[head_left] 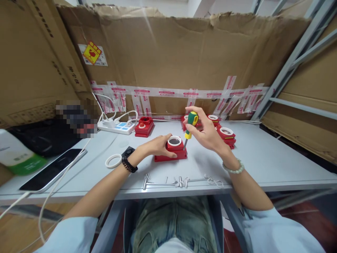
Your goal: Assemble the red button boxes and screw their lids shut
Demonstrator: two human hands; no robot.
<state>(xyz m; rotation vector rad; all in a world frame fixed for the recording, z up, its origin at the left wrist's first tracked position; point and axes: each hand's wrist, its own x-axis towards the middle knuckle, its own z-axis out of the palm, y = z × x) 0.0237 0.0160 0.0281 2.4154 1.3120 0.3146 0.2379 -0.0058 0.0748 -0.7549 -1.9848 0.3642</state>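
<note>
A red box-shaped housing (172, 156) with a white ring (174, 141) around a dark round window on top sits on the table in front of me. My left hand (160, 146) grips it from the left side, the thumb along its front face. In my right hand (205, 131) is a screwdriver (193, 119) with a green and yellow handle, held nearly upright. Its tip touches the right end of the red housing, where a small screw seems to be. Along the table's front edge lie metal rods (160, 184), small screws and white string.
More red housings (226, 133) with white rings stand behind my right hand. Another red unit (144, 126) is beside a white power strip (117, 127). At left lie a loose white ring (113, 161), a small black part (128, 152) and a phone (54, 168). Cardboard (171, 52) walls the back.
</note>
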